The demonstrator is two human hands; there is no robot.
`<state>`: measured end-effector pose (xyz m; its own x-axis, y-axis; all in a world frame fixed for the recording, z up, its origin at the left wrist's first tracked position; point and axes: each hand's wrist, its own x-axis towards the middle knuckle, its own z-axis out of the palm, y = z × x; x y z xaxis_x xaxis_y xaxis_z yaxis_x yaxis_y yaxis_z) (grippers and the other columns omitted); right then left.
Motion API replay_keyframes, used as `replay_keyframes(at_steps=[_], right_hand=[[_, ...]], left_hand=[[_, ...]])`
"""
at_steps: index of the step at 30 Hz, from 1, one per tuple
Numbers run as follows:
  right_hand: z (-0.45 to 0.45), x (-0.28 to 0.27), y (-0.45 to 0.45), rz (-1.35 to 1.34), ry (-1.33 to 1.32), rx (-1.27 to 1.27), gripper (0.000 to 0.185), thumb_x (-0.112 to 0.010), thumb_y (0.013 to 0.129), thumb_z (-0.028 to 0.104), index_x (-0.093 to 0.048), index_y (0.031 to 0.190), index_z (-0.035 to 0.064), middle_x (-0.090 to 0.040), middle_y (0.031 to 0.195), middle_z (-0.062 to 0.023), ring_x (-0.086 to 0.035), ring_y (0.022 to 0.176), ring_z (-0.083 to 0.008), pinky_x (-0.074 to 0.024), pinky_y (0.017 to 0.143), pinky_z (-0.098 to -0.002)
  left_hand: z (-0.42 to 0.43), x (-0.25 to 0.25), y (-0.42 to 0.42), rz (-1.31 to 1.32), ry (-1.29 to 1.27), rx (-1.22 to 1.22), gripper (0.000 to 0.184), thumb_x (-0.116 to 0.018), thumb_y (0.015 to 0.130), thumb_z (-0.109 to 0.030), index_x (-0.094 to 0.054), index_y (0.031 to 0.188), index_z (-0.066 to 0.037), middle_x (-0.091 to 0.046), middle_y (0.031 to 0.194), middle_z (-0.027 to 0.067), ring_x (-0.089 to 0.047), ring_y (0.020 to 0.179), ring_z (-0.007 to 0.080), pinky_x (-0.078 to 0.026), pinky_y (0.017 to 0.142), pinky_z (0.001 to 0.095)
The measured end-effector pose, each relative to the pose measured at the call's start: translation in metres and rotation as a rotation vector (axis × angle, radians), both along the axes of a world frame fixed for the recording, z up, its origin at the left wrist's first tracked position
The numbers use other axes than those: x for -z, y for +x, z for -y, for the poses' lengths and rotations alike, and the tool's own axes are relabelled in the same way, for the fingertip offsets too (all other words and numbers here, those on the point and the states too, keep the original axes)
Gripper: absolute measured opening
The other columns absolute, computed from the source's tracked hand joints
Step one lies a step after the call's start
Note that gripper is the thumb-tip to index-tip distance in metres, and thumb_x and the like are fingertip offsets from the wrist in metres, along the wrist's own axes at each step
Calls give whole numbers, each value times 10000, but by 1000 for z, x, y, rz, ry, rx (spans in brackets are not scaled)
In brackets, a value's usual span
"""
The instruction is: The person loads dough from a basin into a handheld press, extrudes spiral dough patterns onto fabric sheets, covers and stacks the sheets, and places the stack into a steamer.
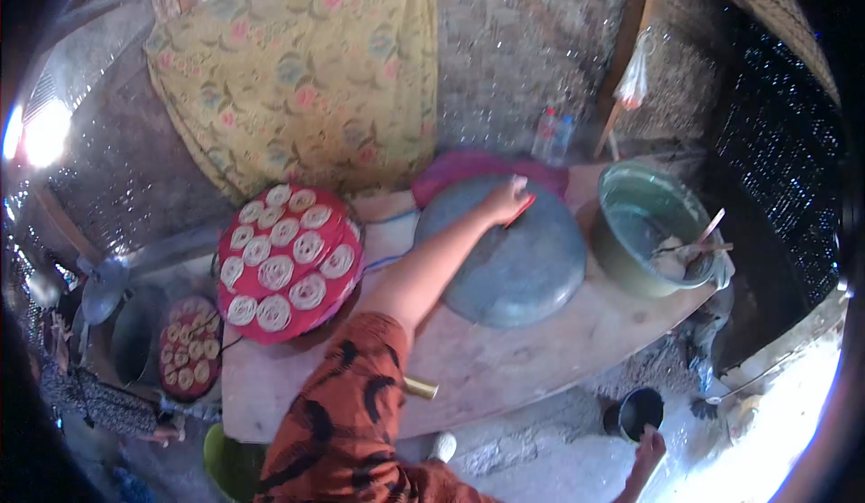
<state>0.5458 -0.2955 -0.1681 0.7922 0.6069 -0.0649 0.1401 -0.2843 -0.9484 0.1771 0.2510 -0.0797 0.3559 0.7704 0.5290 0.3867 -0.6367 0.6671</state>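
My left hand (506,203) reaches across the table, its fingers closed round a small red object (523,209) at the upper middle of a large round grey metal lid (518,273). The red piece is partly covered by my fingers, so I cannot tell whether it is fixed to the lid. At the lower right, my right hand (651,447) is closed on the rim of a dark round container (641,413). A red round tray (293,334) holding several pale coiled spirals lies left of the lid.
The table (505,368) bears a green basin (617,264) with utensils in it at right. Two bottles (555,135) stand behind. Another red tray (187,386) of spirals is at left, near a co-worker's hand (167,434). A green bucket (225,467) sits below the table's left end.
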Motion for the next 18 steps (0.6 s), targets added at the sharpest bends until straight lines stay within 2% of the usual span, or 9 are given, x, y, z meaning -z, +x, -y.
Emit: replay_keyframes(at_steps=[2,5,6,8,9,11,12,16,18], right_hand=[[-44,-30,-59,123,-6,-158,162,-601,772,86,-638,894,-15,-602,807,-43,-541,757,-146,-433,720,-268],[-107,-60,-183,459,-117,-570,203,-566,833,122,-620,938,-44,-648,747,-97,-605,751,-151,-473,678,-309],[-122,-79,-240,-63,-23,-726,215,-575,831,125,-626,965,-35,-662,865,-136,-639,814,-217,-486,726,-330],[-144,-88,-323,469,45,-1285,351,-545,858,328,-633,1009,24,-606,1032,-161,-566,979,-341,-441,869,-395],[-148,-84,-362,1142,-29,-1315,507,-545,817,476,-619,1043,29,-587,1070,-169,-530,1035,-358,-415,890,-416],[-141,-79,-417,671,-296,-1245,538,-569,784,510,-614,1060,50,-538,1151,-173,-487,1092,-361,-397,903,-446],[-133,-81,-440,516,-385,-1209,549,-577,773,521,-613,1066,57,-522,1178,-174,-472,1111,-363,-391,907,-456],[-113,-90,-488,811,32,-1309,541,-579,764,521,-594,1099,96,-393,1321,-177,-293,1255,-423,-213,1004,-586],[-115,-75,-496,952,132,-1312,528,-577,764,515,-591,1105,111,-354,1357,-175,-229,1293,-437,-142,1029,-616]], left_hand=[[12,-48,-37,-25,-135,164,427,-567,891,-233,-456,1246,-21,-545,1212,109,-553,1067,241,-432,917,345],[103,-148,-113,-49,-129,180,396,-537,912,-219,-459,1249,-27,-531,1226,108,-549,1077,227,-435,919,333],[120,-162,-137,-51,-102,188,390,-529,917,-221,-460,1249,-30,-519,1243,104,-541,1090,223,-432,927,336],[186,-201,-185,-115,-107,116,363,-516,923,-209,-470,1243,-43,-500,1263,94,-524,1118,211,-424,942,341],[217,-214,-210,-156,-61,69,363,-511,925,-214,-467,1247,-53,-499,1266,91,-512,1134,209,-410,958,345],[283,-237,-256,-230,-34,-67,363,-501,928,-210,-458,1255,-59,-498,1267,87,-498,1150,200,-393,976,346],[314,-245,-277,-265,-47,-150,363,-495,931,-200,-451,1260,-54,-498,1265,87,-496,1150,194,-389,978,341],[422,-201,-367,11,-151,-446,325,-533,891,-119,-501,1206,-44,-565,1163,89,-530,1104,189,-432,908,317],[474,-154,-382,-174,-381,-545,339,-527,894,-186,-495,1192,-29,-550,1061,65,-545,962,184,-449,828,334]])
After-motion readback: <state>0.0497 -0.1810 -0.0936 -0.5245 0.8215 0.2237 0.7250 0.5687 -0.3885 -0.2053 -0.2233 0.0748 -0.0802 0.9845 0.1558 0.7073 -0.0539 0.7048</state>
